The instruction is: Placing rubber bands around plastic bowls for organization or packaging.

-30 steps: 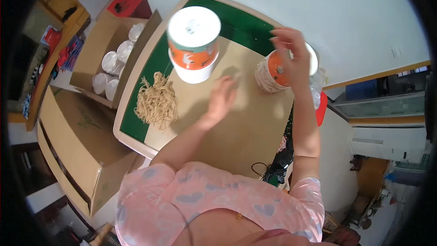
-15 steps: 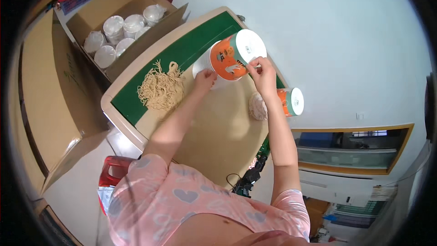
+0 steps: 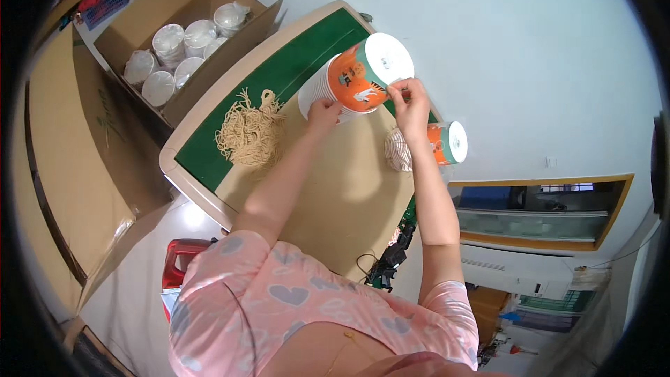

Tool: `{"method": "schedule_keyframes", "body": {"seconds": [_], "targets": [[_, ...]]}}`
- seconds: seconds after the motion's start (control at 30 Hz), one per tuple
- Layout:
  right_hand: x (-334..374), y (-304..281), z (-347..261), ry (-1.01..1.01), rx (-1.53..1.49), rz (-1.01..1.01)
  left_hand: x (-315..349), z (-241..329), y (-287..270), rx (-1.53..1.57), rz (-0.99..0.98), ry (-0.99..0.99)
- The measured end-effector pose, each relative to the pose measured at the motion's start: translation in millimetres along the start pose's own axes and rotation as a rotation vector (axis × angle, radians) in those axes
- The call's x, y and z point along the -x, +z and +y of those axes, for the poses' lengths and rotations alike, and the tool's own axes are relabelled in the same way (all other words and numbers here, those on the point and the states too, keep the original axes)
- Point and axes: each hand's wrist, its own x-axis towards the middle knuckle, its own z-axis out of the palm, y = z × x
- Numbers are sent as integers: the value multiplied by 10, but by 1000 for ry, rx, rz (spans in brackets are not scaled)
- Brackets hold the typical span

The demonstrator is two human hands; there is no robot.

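A stack of nested paper tubs lies on its side on the table, with several white rims (image 3: 316, 91) toward the left. Its outermost tub (image 3: 352, 82) is orange and green, and its white base faces up and right. My left hand (image 3: 324, 114) is closed against the lower side of the stack, with its fingertips at that tub's rim. At the tub's base edge, my right hand (image 3: 412, 103) makes a pinch with thumb and forefinger; whatever lies between them is too small to tell. Left of my left hand rests a tangled heap of beige cords (image 3: 250, 132).
Behind my right forearm lies another stack of tubs (image 3: 438, 144), its rims (image 3: 398, 150) showing on the other side. A cardboard box (image 3: 230, 45) holding several wrapped white tub stacks (image 3: 169, 42) stands past the table's far left edge. Black equipment (image 3: 394, 258) sits at the near right edge.
My left hand has shifted slightly right along the stack, from the white rims to the orange tub's rim. My right hand keeps its pinch at the base edge. The whole view has shifted slightly.
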Motion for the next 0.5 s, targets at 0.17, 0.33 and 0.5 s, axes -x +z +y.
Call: {"method": "schedule_keyframes", "body": {"seconds": [0.17,0.33,0.5], "targets": [[-68,-92,27,11,-5,-7,58,143,14,44,-32,-57],[-185,-238,-30,88,-58,-88,172,106,-132,69,-171,-101],[-182,-266,-32,26,28,-179,93,29,-59,131,-146,-105]]}}
